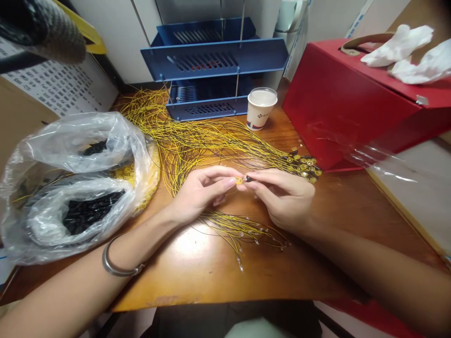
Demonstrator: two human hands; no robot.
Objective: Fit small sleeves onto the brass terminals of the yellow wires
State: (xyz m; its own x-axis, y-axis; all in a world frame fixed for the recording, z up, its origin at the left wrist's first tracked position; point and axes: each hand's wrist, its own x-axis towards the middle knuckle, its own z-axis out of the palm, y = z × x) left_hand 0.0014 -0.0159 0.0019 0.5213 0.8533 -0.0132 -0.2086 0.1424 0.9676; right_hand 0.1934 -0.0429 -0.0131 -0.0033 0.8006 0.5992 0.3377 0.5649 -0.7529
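Note:
My left hand (197, 190) pinches a small yellow ring-like part (238, 180) between thumb and fingertips. Close against it, my right hand (287, 192) grips a small black part (248, 178). The two parts meet or nearly touch; fingertips hide the exact contact. Behind my hands lies a long bundle of yellow and black wires (197, 134), whose right end carries yellow and black pieces (305, 166). Below my hands a second group of wires (225, 220) fans out, with small clear tips (241, 263).
At left a clear plastic bag (17, 188) holds inner bags of black parts (93, 211) and yellow pieces (150, 183). Behind stand a blue tiered rack (218, 61) and a paper cup (261, 110). A red box (338, 94) with crumpled tissues (419, 56) is at right.

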